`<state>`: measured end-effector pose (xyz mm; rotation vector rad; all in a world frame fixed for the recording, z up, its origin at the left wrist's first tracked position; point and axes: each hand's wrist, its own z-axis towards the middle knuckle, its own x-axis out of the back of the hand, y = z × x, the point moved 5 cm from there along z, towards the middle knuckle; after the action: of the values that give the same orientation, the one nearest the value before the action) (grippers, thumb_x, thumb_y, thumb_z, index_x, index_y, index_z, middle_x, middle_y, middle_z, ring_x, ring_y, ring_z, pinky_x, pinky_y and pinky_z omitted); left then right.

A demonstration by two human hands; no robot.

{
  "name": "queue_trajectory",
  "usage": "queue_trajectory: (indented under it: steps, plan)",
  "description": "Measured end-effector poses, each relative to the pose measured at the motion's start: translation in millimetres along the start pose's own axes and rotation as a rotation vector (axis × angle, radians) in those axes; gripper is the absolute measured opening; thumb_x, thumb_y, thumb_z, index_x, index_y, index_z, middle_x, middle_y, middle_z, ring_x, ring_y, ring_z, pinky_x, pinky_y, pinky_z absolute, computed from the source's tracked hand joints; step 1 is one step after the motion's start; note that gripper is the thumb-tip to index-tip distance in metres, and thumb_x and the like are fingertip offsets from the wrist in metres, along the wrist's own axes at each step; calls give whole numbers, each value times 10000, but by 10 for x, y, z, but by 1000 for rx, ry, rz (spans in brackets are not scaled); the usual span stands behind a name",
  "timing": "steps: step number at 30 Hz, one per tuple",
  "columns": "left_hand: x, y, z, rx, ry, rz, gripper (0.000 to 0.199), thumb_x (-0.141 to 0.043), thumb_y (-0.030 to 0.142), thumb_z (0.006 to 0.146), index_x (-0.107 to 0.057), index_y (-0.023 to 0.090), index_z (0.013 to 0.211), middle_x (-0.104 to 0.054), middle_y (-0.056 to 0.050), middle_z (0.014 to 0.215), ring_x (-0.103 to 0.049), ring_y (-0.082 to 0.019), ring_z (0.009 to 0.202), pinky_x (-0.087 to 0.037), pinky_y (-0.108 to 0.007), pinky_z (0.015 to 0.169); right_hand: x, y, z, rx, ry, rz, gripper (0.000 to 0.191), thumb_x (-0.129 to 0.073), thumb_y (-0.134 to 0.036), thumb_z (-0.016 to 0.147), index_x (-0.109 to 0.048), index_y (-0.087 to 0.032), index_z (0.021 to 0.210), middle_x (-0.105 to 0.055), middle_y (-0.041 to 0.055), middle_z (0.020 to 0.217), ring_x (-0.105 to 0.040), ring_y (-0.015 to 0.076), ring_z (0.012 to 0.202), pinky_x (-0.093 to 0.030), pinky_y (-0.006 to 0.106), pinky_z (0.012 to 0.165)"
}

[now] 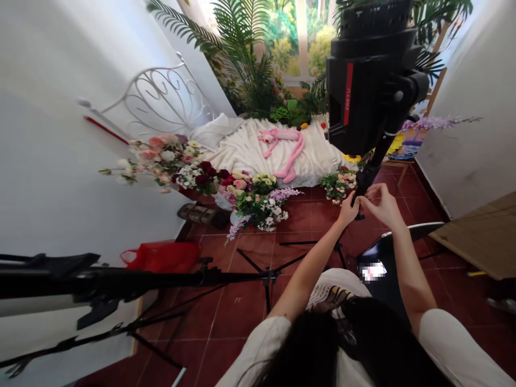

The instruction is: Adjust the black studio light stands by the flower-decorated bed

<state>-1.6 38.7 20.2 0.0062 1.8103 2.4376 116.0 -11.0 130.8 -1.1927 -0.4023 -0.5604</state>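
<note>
A black studio light (350,97) with a red stripe stands at the upper right on a black light stand (378,152). Just below the light's mount, my left hand (349,210) is wrapped around the stand's pole. My right hand (385,206) is at the same spot from the right, its thumb and fingers curled in a pinch against the pole. Whatever those fingertips hold is hidden. Both hands are close together, nearly touching.
A bed with a white blanket (237,148) carries a pink plush toy (288,135). Artificial flowers (258,201) stand in front. Black stands (226,277) with spread legs (252,260) cross the left floor. A red bag (165,257) and a lit phone screen (373,269) are also in view.
</note>
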Motion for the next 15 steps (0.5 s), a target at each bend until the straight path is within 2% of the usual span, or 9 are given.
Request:
queue_trajectory:
  steps: [3,5,10,15]
  plan:
    - [-15,41,-14,1,-47,-3,679,-396,849,851,-577,195,830,-611,-12,687,-562,-139,635,-485,-279,674,-81,221,-295,-7,-193,-91,219,-660,-381,818,-514,-243,904,-686,39,898,-656,193,765,-536,331,753]
    - [-23,82,-27,-2,-71,-14,661,-384,835,867,-549,199,791,-585,-2,664,-536,-125,611,-466,-269,657,-137,342,-433,-34,-261,-156,184,-641,-340,794,-504,-244,870,-676,25,868,-631,180,733,-505,309,724]
    - [-13,136,-39,-6,-64,-17,665,-390,841,860,-543,199,782,-586,-4,670,-536,-122,623,-461,-275,677,-293,473,-524,-103,-266,-283,217,-641,-361,779,-458,-251,821,-642,11,775,-580,182,664,-390,278,606]
    - [-20,105,-32,10,-66,-31,660,-408,837,856,-560,197,801,-594,1,677,-560,-123,637,-471,-267,672,-470,561,-496,-175,-252,-257,348,-614,-535,833,-429,-253,745,-608,13,692,-533,182,617,-314,277,566]
